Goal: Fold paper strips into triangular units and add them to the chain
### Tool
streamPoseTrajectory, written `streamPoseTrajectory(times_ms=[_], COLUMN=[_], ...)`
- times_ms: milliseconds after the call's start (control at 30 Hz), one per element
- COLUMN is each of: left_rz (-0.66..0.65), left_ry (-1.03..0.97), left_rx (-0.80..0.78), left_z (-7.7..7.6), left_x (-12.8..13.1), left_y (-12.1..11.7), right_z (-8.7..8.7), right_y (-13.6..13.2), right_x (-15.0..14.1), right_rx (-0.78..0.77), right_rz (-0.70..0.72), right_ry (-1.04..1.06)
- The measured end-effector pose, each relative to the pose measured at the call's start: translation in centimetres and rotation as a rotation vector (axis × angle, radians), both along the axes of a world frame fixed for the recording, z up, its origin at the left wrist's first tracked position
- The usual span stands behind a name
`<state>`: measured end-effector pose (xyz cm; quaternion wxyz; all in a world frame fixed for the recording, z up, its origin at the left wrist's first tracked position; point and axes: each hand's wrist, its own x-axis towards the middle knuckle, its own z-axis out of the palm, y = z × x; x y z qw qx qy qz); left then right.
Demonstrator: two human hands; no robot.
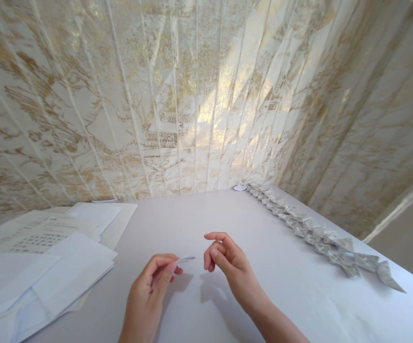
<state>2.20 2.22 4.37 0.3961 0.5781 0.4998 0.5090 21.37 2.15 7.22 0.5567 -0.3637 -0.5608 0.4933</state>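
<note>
My left hand (154,290) hovers over the white table (199,219) near its front edge, thumb and fingers pinched on a small white paper piece (186,259) that sticks out to the right. My right hand (226,259) is just right of it, fingers curled loosely, a small gap away from the paper's tip, and it holds nothing that I can see.
A loose pile of white paper sheets (45,257), some printed, covers the table's left side. A long chain of folded printed-paper units (317,236) runs along the right edge, with a small white scrap (240,187) at its far end. A gold-patterned curtain (192,95) hangs behind.
</note>
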Motion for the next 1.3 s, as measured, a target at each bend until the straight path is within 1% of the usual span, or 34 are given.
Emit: streamPoseTrajectory(times_ms=[67, 233, 333, 400, 433, 500, 567, 633, 733, 867, 967, 1100, 1167, 1233, 1300], left_rz=[-0.047, -0.089, -0.152, -0.195, -0.215, -0.248, -0.258, -0.231, -0.183, -0.183, -0.222, -0.300, -0.341, -0.354, -0.332], left_ry=[-0.018, 0.018, 0.066, 0.125, 0.154, 0.202, 0.249, 0.309, 0.421, 0.606, 0.701, 0.731, 0.792, 0.865, 0.908], left_rx=[0.009, 0.062, 0.022, -0.031, -0.049, -0.064, -0.058, -0.041, -0.001, 0.098, 0.178, 0.234, 0.271, 0.299, 0.304], left_z=[-0.3, -1.0, -0.9, -0.7, -0.7, -0.6, -0.7, -0.8, -1.2, -1.5, -1.4, -0.9, -0.9, -1.0, -1.3], left_x=[0.2, 0.3, 0.4, 0.4, 0.4, 0.4, 0.4, 0.4, 0.4, -0.1, -0.8, -1.6, -1.7, -1.5, -1.4], left_y=[-0.1, -0.2, -0.1, -0.2, -0.2, -0.1, -0.1, -0.1, -0.2, 0.1, 0.7, 1.2, 1.2, 1.0, 0.8], right_z=[-0.2, -0.5, -0.6, -0.8, -0.9, -1.3, -1.6, -1.9, -2.3, -2.7, -2.7, -2.5, -2.5, -2.6, -2.8], right_y=[-0.1, -0.2, 0.0, 0.1, 0.2, 0.3, 0.4, 0.5, 0.6, 0.8, 0.8, 0.7, 0.6, 0.5, 0.4], right_x=[-0.3, -0.4, -0.2, 0.1, 0.2, 0.6, 0.9, 0.9, 0.8, 0.6, 0.5, 0.1, -0.3, -0.7, -0.9], right_rx=[-0.007, -0.060, -0.064, -0.018, 0.031, 0.164, 0.293, 0.360, 0.385, 0.406, 0.408, 0.405, 0.422, 0.437, 0.414], right_rz=[0.008, 0.002, -0.004, -0.020, -0.030, -0.030, 0.005, 0.044, 0.058, 0.046, 0.030, 0.001, 0.004, 0.027, 0.041], right_ry=[0.033, 0.077, 0.071, -0.041, -0.154, -0.444, -0.696, -0.815, -0.881, -0.966, -1.011, -1.032, -1.035, -1.041, -1.043])
